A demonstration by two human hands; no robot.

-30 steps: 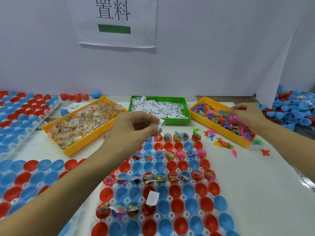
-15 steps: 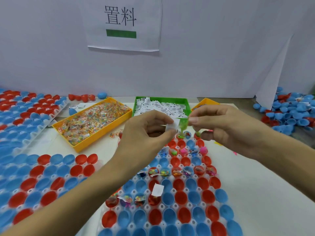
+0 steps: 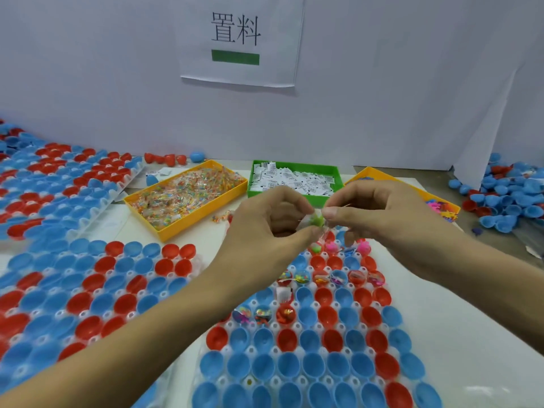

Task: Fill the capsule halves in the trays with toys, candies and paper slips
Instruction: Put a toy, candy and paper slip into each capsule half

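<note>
both hands, left hand (image 3: 266, 228) and right hand (image 3: 379, 213), pinch a small green toy (image 3: 318, 220) with fingertips together; it looks light and bendy, best held by its body.

A small assembly and packing station in a workshop: a printed sign (image 3: 239, 39) with Chinese characters and a green bar hangs on the partition above a bench (image 3: 477, 316) carrying capsule trays (image 3: 309, 363), sorting bins (image 3: 188, 198) and loose capsule halves (image 3: 509, 198).
</note>
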